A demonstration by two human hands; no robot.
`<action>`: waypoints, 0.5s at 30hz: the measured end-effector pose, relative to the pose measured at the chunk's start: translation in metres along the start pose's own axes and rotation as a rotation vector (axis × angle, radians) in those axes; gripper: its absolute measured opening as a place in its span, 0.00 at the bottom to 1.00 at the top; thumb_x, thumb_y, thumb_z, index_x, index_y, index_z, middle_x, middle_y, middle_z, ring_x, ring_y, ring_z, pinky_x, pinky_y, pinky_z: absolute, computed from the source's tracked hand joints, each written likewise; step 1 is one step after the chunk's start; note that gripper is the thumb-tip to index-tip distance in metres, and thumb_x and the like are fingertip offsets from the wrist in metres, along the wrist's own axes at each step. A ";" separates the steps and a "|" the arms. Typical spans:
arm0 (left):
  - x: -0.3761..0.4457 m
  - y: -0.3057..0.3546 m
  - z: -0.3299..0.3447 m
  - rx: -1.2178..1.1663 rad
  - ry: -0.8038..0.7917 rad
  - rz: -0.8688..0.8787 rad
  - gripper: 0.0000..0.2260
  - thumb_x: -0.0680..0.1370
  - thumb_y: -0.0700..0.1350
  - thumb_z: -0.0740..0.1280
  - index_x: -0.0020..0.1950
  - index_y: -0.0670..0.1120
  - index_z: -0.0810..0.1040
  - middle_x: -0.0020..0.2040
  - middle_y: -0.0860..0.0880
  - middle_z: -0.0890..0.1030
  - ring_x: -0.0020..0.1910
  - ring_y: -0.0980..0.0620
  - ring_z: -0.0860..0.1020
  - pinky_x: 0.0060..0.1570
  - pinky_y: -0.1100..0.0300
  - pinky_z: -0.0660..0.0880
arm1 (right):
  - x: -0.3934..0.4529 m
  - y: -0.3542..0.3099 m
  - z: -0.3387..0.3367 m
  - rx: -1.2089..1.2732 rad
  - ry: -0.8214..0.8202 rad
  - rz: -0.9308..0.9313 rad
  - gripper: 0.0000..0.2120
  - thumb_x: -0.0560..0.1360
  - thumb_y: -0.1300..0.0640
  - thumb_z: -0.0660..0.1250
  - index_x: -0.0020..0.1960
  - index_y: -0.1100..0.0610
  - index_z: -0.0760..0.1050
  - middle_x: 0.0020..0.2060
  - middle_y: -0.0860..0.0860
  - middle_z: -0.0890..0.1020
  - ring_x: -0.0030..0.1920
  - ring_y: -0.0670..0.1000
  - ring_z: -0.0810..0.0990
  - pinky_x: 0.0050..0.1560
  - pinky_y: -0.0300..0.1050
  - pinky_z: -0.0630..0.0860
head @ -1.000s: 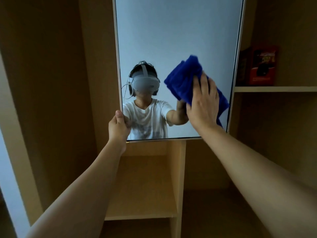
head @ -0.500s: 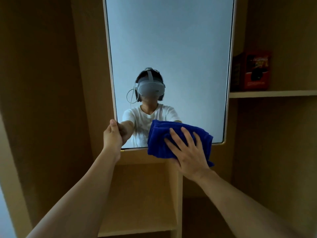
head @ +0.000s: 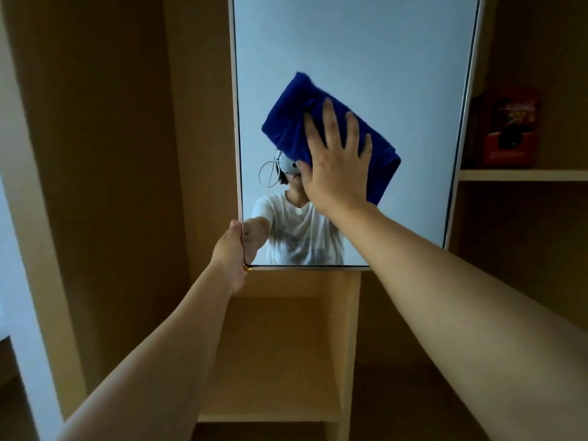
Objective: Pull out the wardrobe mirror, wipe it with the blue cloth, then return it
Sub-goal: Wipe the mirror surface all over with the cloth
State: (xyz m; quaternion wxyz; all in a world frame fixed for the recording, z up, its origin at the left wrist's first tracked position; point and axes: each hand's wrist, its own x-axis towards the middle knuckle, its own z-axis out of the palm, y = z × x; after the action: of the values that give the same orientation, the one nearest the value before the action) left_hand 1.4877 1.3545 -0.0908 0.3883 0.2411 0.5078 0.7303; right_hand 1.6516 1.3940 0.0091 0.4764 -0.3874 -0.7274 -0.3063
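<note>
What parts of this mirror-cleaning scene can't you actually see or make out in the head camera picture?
- Top of the mirror: cut off by the picture's upper edge.
- Glass under the blue cloth: covered by the cloth and the right hand.
- Left hand fingers: wrapped behind the mirror's edge.
- Red box on the shelf: print too dim and blurred to read.

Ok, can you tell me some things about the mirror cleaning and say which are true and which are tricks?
1. The right hand presses a blue cloth flat on the mirror. True.
2. The left hand holds the mirror's top edge. False: it grips the lower left corner.
3. The cloth is lying on the shelf. False: it is against the glass.
4. A red box stands on the shelf to the right. True.
</note>
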 end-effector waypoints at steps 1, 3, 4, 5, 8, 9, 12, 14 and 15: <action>-0.001 0.000 -0.001 -0.050 -0.045 -0.010 0.23 0.81 0.57 0.53 0.70 0.44 0.69 0.69 0.44 0.72 0.65 0.50 0.72 0.62 0.61 0.67 | -0.005 -0.007 0.003 0.002 -0.002 -0.041 0.31 0.76 0.47 0.63 0.76 0.49 0.55 0.77 0.53 0.54 0.74 0.63 0.54 0.69 0.68 0.55; -0.001 -0.003 -0.006 -0.105 -0.108 0.006 0.22 0.81 0.54 0.54 0.69 0.42 0.69 0.68 0.43 0.72 0.65 0.48 0.72 0.65 0.58 0.67 | -0.020 -0.020 0.012 0.021 -0.014 -0.161 0.32 0.75 0.48 0.66 0.75 0.48 0.58 0.76 0.52 0.56 0.74 0.63 0.56 0.68 0.69 0.55; -0.003 -0.005 -0.007 -0.125 -0.112 0.018 0.21 0.81 0.54 0.55 0.67 0.42 0.71 0.67 0.42 0.74 0.64 0.47 0.74 0.65 0.57 0.68 | -0.031 -0.027 0.018 0.038 -0.023 -0.221 0.32 0.74 0.48 0.67 0.75 0.48 0.60 0.76 0.52 0.58 0.73 0.63 0.57 0.68 0.70 0.55; -0.005 -0.006 -0.009 -0.140 -0.107 0.037 0.21 0.81 0.54 0.54 0.67 0.43 0.71 0.66 0.42 0.75 0.63 0.47 0.75 0.65 0.55 0.68 | -0.044 -0.034 0.025 0.053 -0.034 -0.268 0.32 0.73 0.49 0.68 0.74 0.48 0.61 0.76 0.52 0.58 0.73 0.63 0.57 0.68 0.70 0.54; -0.013 -0.005 -0.007 -0.194 -0.138 0.112 0.21 0.81 0.58 0.52 0.64 0.48 0.74 0.63 0.46 0.78 0.60 0.47 0.77 0.64 0.51 0.70 | -0.083 -0.047 0.044 0.065 -0.065 -0.305 0.31 0.73 0.52 0.67 0.74 0.48 0.62 0.75 0.51 0.60 0.73 0.63 0.58 0.69 0.69 0.53; -0.016 -0.005 -0.007 -0.237 -0.157 0.104 0.21 0.80 0.60 0.52 0.61 0.50 0.76 0.60 0.46 0.80 0.58 0.47 0.78 0.62 0.51 0.72 | -0.093 -0.048 0.049 0.057 -0.068 -0.304 0.31 0.73 0.52 0.67 0.74 0.48 0.63 0.75 0.50 0.60 0.73 0.62 0.58 0.69 0.69 0.53; -0.017 -0.005 -0.009 -0.319 -0.148 0.026 0.26 0.76 0.68 0.52 0.55 0.50 0.78 0.55 0.45 0.80 0.56 0.45 0.78 0.60 0.49 0.73 | -0.113 -0.044 0.055 0.056 -0.078 -0.329 0.32 0.71 0.52 0.69 0.72 0.48 0.64 0.75 0.50 0.61 0.73 0.61 0.58 0.70 0.67 0.50; -0.017 -0.006 -0.011 -0.337 -0.140 -0.030 0.29 0.73 0.71 0.54 0.53 0.49 0.77 0.55 0.43 0.80 0.56 0.43 0.78 0.59 0.48 0.73 | -0.119 -0.042 0.053 0.078 -0.090 -0.336 0.32 0.69 0.53 0.70 0.72 0.48 0.65 0.75 0.50 0.61 0.73 0.61 0.57 0.70 0.67 0.49; -0.018 -0.006 -0.012 -0.353 -0.147 -0.045 0.30 0.72 0.71 0.54 0.52 0.48 0.77 0.55 0.42 0.80 0.56 0.42 0.78 0.58 0.47 0.74 | -0.121 -0.042 0.052 0.091 -0.096 -0.336 0.32 0.69 0.53 0.71 0.72 0.48 0.66 0.75 0.50 0.62 0.73 0.61 0.57 0.70 0.67 0.49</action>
State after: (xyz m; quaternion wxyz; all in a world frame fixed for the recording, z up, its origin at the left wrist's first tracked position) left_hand 1.4915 1.3346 -0.1001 0.4769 0.2106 0.3473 0.7795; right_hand 1.6219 1.3826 -0.1250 0.4002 -0.2527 -0.8169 -0.3296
